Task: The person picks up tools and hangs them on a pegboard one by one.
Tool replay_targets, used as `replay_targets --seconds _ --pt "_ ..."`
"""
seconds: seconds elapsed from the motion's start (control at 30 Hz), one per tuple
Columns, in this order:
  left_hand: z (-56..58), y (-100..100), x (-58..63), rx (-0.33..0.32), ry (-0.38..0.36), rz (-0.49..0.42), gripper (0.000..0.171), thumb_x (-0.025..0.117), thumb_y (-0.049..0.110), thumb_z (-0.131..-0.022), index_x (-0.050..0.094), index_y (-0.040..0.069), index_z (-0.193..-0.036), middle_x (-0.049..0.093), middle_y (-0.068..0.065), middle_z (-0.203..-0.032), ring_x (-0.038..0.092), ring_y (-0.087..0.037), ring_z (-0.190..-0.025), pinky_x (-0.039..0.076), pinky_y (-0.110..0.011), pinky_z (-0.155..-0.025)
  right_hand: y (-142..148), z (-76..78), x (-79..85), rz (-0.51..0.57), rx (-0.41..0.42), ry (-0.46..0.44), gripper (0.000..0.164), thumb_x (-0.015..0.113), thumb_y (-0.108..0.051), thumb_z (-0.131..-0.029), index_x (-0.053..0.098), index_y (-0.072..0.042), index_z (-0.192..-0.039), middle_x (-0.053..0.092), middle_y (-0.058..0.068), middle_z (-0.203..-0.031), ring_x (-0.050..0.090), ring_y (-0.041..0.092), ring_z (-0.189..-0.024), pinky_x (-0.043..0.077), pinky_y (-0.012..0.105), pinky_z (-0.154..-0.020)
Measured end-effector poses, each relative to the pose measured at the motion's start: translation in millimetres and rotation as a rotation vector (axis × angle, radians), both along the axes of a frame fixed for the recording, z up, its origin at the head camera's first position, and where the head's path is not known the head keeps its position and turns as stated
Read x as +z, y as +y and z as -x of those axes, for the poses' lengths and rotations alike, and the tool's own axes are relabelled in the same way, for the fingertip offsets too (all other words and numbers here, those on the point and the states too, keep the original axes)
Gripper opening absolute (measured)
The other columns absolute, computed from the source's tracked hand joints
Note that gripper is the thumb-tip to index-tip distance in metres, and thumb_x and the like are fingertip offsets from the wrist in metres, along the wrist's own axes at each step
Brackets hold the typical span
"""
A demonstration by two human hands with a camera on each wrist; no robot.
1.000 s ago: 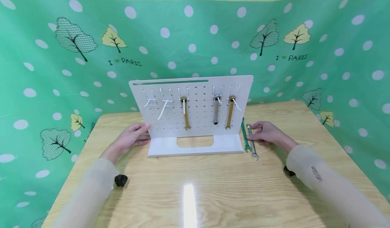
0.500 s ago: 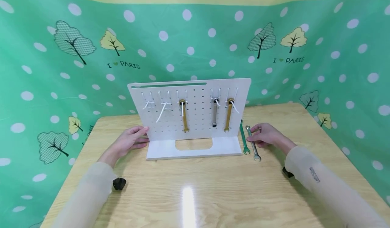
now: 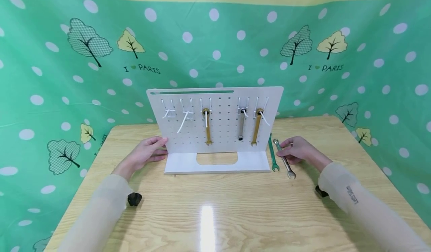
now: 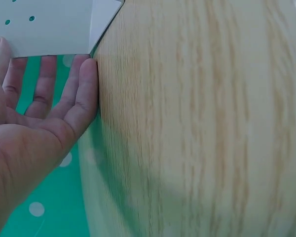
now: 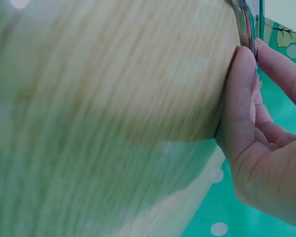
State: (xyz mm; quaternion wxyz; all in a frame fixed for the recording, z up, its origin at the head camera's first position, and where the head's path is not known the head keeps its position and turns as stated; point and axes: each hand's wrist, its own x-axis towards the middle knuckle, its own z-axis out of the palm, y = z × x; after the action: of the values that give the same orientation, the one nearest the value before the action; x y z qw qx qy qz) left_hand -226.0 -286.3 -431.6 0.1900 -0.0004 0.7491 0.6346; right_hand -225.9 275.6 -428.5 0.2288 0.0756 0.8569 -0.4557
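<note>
A white pegboard (image 3: 195,141) stands upright on its base on the table. At its left edge my left hand (image 3: 146,154) grips it, the thumb on the front and the fingers reaching behind, as the left wrist view shows. Right of the board, my right hand (image 3: 297,150) pinches a silver wrench (image 3: 286,165) between thumb and fingers, its open end pointing toward me. Beside it a green wrench (image 3: 273,156) lies along the board's base. In the right wrist view the fingertips press on the silver wrench's shank (image 5: 247,27).
Two gold wrenches, one left (image 3: 208,129) and one right (image 3: 257,131), hang on the board's hooks, with a silver wrench (image 3: 241,126) between them. Two white hooks at the left, including a long one (image 3: 183,122), bear nothing. A green dotted curtain (image 3: 215,31) backs the wooden table (image 3: 235,211).
The silver wrench's open end has swung to the right, away from the green wrench, while my right hand keeps near the same place. My left hand stays on the board's edge.
</note>
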Motion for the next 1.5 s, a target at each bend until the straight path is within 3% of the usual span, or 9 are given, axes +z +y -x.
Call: replay_targets --seconds 0.23,0.4,0.63,0.9,1.07,1.2,1.37,1.5 --pt "0.5 1 -0.8 -0.007 0.010 -0.017 0.038 0.059 0.041 -0.103 0.060 0.007 -0.119 0.065 -0.011 -0.116 0.067 -0.029 -0.110 0.057 -0.043 -0.097 7 -2.9 3.3 0.024 0.100 0.027 0.047 0.072 -0.014 -0.093 0.052 0.008 -0.130 0.065 0.010 -0.099 0.064 0.018 -0.076 0.060 0.034 -0.064" --pt "0.5 2 -4.8 0.003 0.011 -0.060 0.038 0.060 0.040 -0.103 0.059 0.004 -0.116 0.063 -0.014 -0.118 0.068 -0.030 -0.109 0.056 -0.044 -0.097 9 -5.2 8.8 0.073 0.150 -0.007 0.044 0.068 -0.014 -0.096 0.049 0.006 -0.130 0.064 0.010 -0.094 0.062 0.018 -0.073 0.059 0.034 -0.062" --pt "0.7 5 -8.0 0.022 0.031 -0.057 0.041 0.059 0.041 -0.103 0.058 0.002 -0.114 0.062 -0.016 -0.119 0.067 -0.030 -0.109 0.056 -0.045 -0.097 14 -13.6 30.2 0.106 0.234 -0.044 0.042 0.065 -0.015 -0.101 0.046 0.005 -0.133 0.067 0.014 -0.093 0.060 0.017 -0.066 0.056 0.032 -0.057" --pt "0.3 4 -8.3 0.026 0.027 -0.050 0.042 0.060 0.043 -0.102 0.058 0.003 -0.114 0.061 -0.016 -0.120 0.067 -0.030 -0.109 0.057 -0.044 -0.095 10 -24.1 51.8 0.185 0.343 -0.100 0.050 0.070 -0.014 -0.098 0.044 0.007 -0.135 0.069 0.018 -0.092 0.059 0.016 -0.062 0.056 0.029 -0.054" --pt "-0.1 3 -8.6 0.027 0.025 -0.051 0.043 0.060 0.043 -0.102 0.058 0.003 -0.115 0.060 -0.017 -0.120 0.068 -0.029 -0.109 0.057 -0.043 -0.096 -2 -25.8 55.1 0.245 0.404 -0.132 0.057 0.071 -0.012 -0.097 0.041 0.006 -0.141 0.068 0.029 -0.108 0.067 0.021 -0.071 0.060 0.032 -0.058" --pt "0.2 2 -9.1 0.027 0.023 -0.048 0.044 0.059 0.044 -0.102 0.058 0.003 -0.116 0.061 -0.017 -0.120 0.068 -0.028 -0.108 0.057 -0.042 -0.095 -16 -27.0 57.7 0.297 0.464 -0.149 0.061 0.074 -0.006 -0.093 0.042 0.007 -0.143 0.066 0.030 -0.112 0.071 0.027 -0.083 0.060 0.030 -0.060" --pt "0.8 4 -7.8 0.026 0.020 -0.062 0.042 0.060 0.043 -0.102 0.058 0.003 -0.115 0.061 -0.016 -0.119 0.068 -0.027 -0.107 0.056 -0.043 -0.097 -34 -28.4 64.2 0.308 0.545 -0.123 0.047 0.076 -0.007 -0.091 0.055 0.010 -0.130 0.071 0.023 -0.107 0.071 0.022 -0.082 0.061 0.029 -0.062" --pt "1.5 3 -6.2 0.023 0.021 -0.059 0.042 0.059 0.043 -0.102 0.058 0.003 -0.116 0.061 -0.016 -0.118 0.067 -0.028 -0.108 0.056 -0.044 -0.097 -50 -28.0 73.3 0.278 0.601 -0.065 0.030 0.077 -0.012 -0.091 0.066 0.002 -0.115 0.074 0.016 -0.100 0.072 0.023 -0.084 0.063 0.035 -0.066"
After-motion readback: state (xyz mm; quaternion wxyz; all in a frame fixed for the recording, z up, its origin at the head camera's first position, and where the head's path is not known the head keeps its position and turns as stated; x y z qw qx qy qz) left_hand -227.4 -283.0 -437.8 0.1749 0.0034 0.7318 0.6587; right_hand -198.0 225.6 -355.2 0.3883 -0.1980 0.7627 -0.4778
